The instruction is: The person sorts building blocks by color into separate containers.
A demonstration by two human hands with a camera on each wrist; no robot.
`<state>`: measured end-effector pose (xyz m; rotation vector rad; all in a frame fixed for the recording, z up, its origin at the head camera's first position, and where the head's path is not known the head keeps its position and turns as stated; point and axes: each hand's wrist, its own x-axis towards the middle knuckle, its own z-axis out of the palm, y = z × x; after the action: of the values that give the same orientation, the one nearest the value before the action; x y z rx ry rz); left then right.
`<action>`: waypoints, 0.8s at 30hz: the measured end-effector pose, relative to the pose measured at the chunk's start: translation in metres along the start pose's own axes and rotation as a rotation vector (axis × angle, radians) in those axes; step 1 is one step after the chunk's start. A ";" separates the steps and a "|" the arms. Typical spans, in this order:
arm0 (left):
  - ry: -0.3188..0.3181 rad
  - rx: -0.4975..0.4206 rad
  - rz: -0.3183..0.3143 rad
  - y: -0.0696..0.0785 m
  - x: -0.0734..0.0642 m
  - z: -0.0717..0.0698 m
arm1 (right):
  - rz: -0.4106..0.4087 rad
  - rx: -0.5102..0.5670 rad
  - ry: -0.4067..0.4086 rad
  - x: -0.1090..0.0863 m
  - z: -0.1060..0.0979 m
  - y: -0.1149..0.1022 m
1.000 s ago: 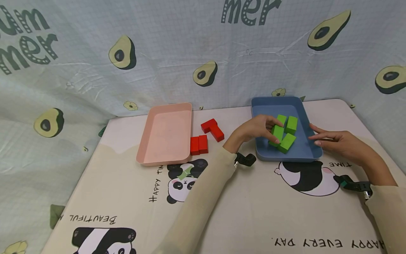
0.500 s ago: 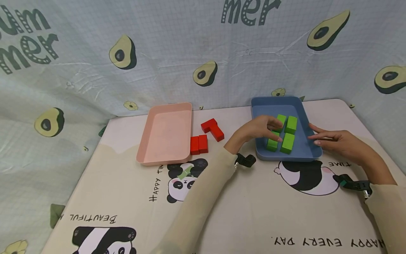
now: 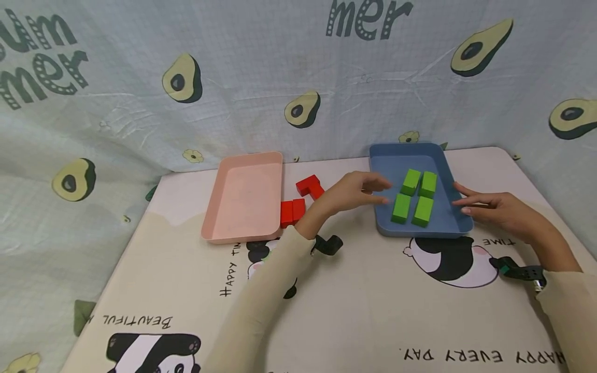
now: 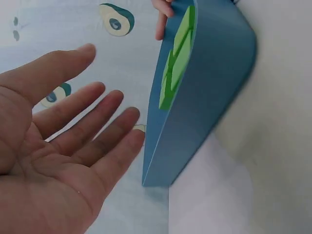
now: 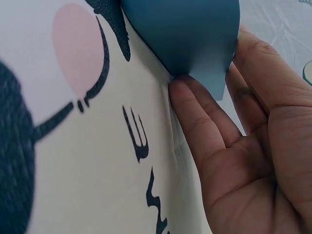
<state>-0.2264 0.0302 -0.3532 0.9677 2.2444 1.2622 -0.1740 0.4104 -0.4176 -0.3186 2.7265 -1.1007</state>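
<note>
Several green blocks (image 3: 401,208) lie in two rows inside the blue tray (image 3: 450,217). My left hand (image 3: 352,192) hovers by the tray's left rim, holding nothing; in the left wrist view its fingers (image 4: 114,151) are spread and relaxed, apart from the tray wall (image 4: 209,83). With fingers nearly straight, my right hand (image 3: 506,212) touches the right side of the blue tray; the right wrist view has its fingertips against the tray's outer wall (image 5: 190,34). Several red blocks (image 3: 292,211) lie between the trays, partly hidden behind the left wrist.
A pink tray (image 3: 244,199) with nothing in it stands at the left of the table (image 3: 373,311). Behind both trays hangs a pale curtain (image 3: 252,62) printed with avocados. The tablecloth carries panda drawings and lettering.
My left hand let go of a green block inside the blue tray, which now lies flat in line with the others. That hand then drew back leftward. The right hand stayed in place.
</note>
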 end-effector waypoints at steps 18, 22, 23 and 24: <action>0.253 0.122 0.006 -0.005 -0.108 -0.034 | -0.023 0.027 0.028 -0.006 0.001 -0.011; 0.297 0.137 -0.026 -0.007 -0.132 -0.043 | -0.084 -0.007 0.112 -0.009 0.005 -0.017; 0.307 0.146 -0.036 -0.007 -0.138 -0.045 | -0.112 -0.025 0.139 -0.009 0.006 -0.018; 0.317 0.152 -0.038 -0.008 -0.143 -0.048 | -0.140 -0.048 0.169 -0.010 0.007 -0.020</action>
<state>-0.1610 -0.1044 -0.3353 0.8177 2.6203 1.3221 -0.1605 0.3943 -0.4075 -0.4489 2.9215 -1.1467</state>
